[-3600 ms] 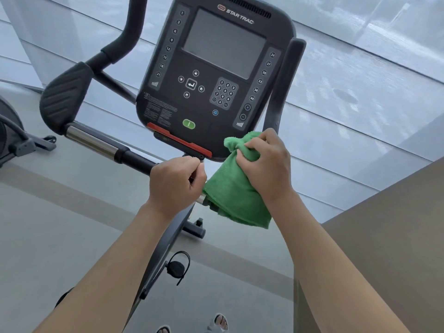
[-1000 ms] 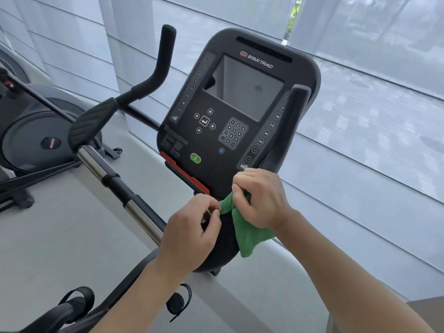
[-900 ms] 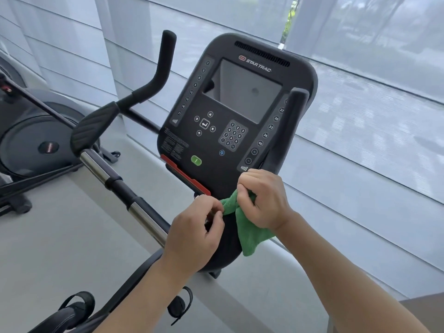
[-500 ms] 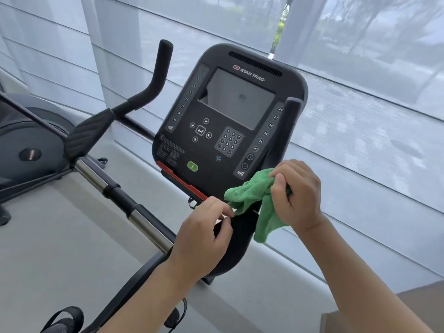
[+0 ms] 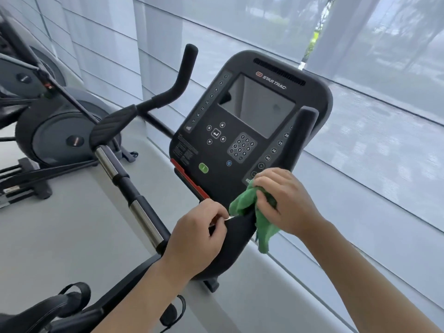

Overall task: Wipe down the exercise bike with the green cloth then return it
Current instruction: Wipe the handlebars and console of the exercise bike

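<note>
The exercise bike's black console [image 5: 240, 131] fills the middle of the head view, tilted toward me. My right hand [image 5: 286, 200] grips the bunched green cloth [image 5: 262, 224] against the bike just under the console's lower right corner, at the foot of the right handlebar [image 5: 300, 135]. The cloth's tail hangs down from my fist. My left hand [image 5: 194, 239] is curled on the handlebar just left of the neck, pinching what looks like an edge of the cloth between thumb and forefinger. The left handlebar [image 5: 125, 183] with its chrome sections runs out to the left.
Another exercise machine [image 5: 55, 138] stands at the far left on the grey floor. A window with a sheer blind [image 5: 360, 68] lies right behind the console. A pedal with a strap [image 5: 72, 299] shows at the bottom left.
My right hand has slid the cloth back down from the base of the right handlebar to below the console's corner. My left hand has kept its place.
</note>
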A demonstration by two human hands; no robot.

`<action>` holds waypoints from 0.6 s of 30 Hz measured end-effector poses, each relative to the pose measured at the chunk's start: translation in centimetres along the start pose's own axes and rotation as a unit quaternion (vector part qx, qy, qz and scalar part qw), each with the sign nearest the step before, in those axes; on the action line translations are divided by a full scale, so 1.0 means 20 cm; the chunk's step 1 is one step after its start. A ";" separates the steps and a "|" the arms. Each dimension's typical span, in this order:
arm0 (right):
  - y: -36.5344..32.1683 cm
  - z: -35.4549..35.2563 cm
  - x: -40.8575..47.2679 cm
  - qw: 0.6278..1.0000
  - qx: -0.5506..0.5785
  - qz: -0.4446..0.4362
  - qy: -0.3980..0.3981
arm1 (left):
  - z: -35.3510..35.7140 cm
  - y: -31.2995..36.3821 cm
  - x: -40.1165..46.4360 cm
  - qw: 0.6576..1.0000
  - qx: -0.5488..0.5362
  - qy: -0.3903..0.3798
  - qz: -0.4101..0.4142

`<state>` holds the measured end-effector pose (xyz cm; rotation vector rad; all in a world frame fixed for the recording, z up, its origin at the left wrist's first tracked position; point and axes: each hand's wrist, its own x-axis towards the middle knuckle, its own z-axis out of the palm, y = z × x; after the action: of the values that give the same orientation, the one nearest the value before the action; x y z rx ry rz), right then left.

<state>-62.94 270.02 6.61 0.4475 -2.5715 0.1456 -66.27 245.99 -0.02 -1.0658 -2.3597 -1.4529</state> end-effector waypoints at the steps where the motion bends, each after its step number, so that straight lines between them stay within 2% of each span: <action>1: 0.02 0.00 -0.04 1.000 0.014 -0.007 -0.011 | 0.00 0.01 0.00 1.000 0.010 0.004 -0.005; 7: 0.07 0.02 -0.11 0.999 0.030 -0.034 -0.018 | 0.02 0.05 0.00 0.997 0.072 0.006 -0.033; 14: 0.05 0.11 0.10 0.998 -0.037 -0.043 -0.010 | 0.02 0.09 0.01 0.992 0.105 -0.010 -0.068; 18: 0.03 0.14 0.11 0.998 -0.017 -0.046 0.028 | 0.03 0.10 0.01 0.988 0.120 -0.018 -0.091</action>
<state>-66.32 269.50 5.45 0.5392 -2.4891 0.0804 -64.98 247.11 1.16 -0.8410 -2.6350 -1.1684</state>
